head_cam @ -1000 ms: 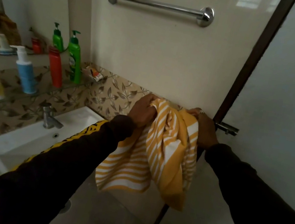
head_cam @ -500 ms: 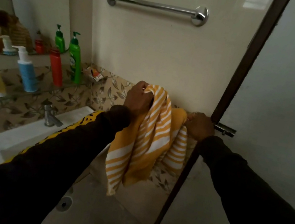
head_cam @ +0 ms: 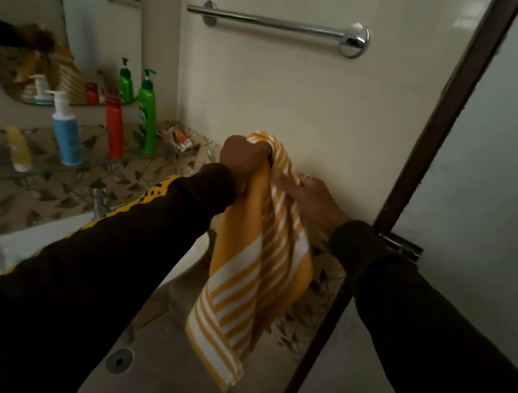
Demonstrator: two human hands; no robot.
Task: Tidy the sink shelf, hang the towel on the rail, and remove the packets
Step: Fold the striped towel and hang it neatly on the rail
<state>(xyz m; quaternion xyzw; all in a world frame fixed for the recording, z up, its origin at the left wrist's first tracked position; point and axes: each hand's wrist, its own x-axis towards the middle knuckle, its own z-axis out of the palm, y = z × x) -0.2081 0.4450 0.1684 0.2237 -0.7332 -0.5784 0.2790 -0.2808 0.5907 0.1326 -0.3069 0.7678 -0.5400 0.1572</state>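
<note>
Gripping towel (head_cam: 257, 258) in left fist (head_cam: 245, 159), right hand (head_cam: 306, 194) flat on it; horizontal rail (head_cam: 277, 23) sat at 12 o'clock, left nearer.

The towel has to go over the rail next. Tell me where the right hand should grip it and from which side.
Grip the towel at its top edge, from the right, just beside the left hand, which bunches one top corner in a fist. The cloth hangs folded below; the right hand lies flat against it, so pinching there probably spreads the edge for the rail.

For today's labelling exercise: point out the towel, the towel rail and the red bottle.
towel (head_cam: 256, 265): head view, middle of the hanging striped cloth.
towel rail (head_cam: 277, 23): head view, middle of the bar.
red bottle (head_cam: 114, 129): head view, middle of its body.
</note>
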